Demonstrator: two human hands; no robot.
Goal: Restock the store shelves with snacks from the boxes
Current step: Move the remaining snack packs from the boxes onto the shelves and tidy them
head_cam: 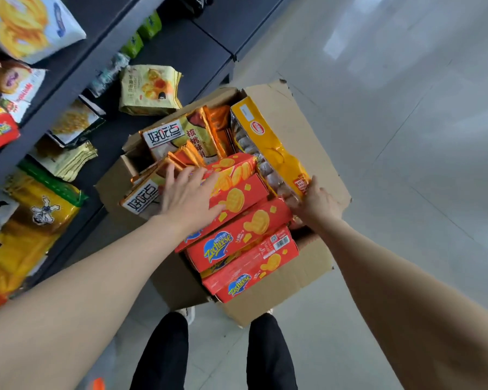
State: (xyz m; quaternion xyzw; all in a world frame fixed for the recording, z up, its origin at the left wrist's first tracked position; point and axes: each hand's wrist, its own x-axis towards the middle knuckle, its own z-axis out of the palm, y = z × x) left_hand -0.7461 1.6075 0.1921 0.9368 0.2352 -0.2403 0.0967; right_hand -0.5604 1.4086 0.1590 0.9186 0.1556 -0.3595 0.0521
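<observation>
A: Shelving (pixel 76 66) runs down the left side, dark, with snack bags on it: a pale yellow bag (pixel 150 90) nearest the cardboard box (pixel 316 153), a big gold-and-green bag (pixel 37 220) lower down.

B: And the box sits where?

A: On the grey floor (pixel 406 136), just beside the shelf foot, flaps open, packed full.

B: Count what's inside.

A: Three red Zecheese cartons (pixel 237 243) stacked at the near end, one long yellow pack (pixel 268 142) along the right wall, and two white-labelled orange packs (pixel 166 136) plainly showing; more foil edges between them, too jumbled to count.

B: Hands?

A: The left hand (pixel 186 192) lies flat, fingers spread wide, across the top red carton and the orange packs. The right hand (pixel 316 201) grips the near end of the yellow pack, fingers curled under it.
</observation>
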